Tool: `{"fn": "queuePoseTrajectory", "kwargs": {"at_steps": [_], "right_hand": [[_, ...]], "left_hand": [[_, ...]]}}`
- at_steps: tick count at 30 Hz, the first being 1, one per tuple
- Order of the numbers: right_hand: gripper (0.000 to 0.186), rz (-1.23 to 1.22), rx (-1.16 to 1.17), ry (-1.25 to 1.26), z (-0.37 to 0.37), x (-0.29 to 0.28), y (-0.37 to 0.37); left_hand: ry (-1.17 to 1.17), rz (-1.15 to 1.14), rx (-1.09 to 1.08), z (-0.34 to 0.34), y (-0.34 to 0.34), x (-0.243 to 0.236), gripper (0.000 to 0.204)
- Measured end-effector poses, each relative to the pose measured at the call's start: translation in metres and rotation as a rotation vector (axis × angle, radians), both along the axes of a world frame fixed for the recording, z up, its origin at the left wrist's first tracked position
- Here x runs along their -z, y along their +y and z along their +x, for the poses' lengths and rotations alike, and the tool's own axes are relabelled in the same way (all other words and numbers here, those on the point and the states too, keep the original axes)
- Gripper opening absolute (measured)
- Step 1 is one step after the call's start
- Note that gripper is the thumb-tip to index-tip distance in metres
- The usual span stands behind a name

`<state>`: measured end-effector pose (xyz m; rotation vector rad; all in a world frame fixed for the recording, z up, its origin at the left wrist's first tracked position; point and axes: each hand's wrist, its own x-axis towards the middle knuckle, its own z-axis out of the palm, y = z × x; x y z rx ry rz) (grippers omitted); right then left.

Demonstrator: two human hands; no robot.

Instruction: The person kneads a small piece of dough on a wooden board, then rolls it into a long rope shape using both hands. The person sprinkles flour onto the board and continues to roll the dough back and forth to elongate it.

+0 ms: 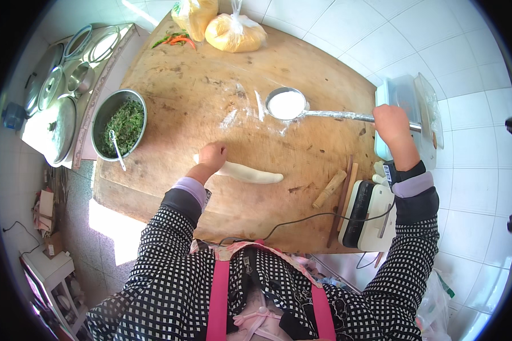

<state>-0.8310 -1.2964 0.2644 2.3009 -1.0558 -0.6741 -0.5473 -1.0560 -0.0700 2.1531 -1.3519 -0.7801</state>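
Observation:
My right hand is closed round the long metal handle of a ladle. White flour fills its round bowl, which is over the wooden board toward the back. A smooth, pale roll of dough lies across the middle of the board, slightly bent. My left hand is closed over the dough's left part, a bit of its end showing past the fist. Loose flour is smeared on the board between the dough and the ladle.
A steel bowl of chopped greens with a white spoon stands at left. Tied bags of yellow flour or meal and peppers lie at the back. On the right are a plastic tub, a wooden rolling pin and a corded white appliance.

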Motion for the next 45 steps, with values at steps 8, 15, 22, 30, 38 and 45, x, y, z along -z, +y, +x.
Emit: {"fn": "queuePoseTrajectory", "kwargs": {"at_steps": [8, 15, 22, 30, 38, 45], "right_hand": [[0.021, -0.023, 0.061, -0.311, -0.059, 0.062, -0.094], [0.027, -0.026, 0.146, -0.504, -0.093, 0.194, -0.163], [0.033, 0.040, 0.170, -0.719, -0.114, 0.292, -0.184], [0.058, 0.052, -0.037, -0.929, -0.071, 0.330, -0.134], [0.062, 0.181, 0.188, -1.011, 0.080, 0.366, -0.057], [0.047, 0.983, -0.816, -0.856, 0.184, 0.351, 0.115]], "left_hand": [[0.079, 0.190, -0.069, 0.004, -0.009, -0.005, 0.021], [0.090, 0.177, 0.033, 0.014, -0.015, -0.021, 0.020], [-0.062, 0.080, 0.111, -0.010, -0.002, -0.032, 0.012], [-0.278, 0.090, 0.421, -0.051, 0.007, -0.037, 0.059], [-0.302, 0.072, 0.471, -0.065, 0.043, -0.036, 0.061], [-0.319, 0.067, 0.531, -0.085, 0.105, -0.037, 0.062]]}}
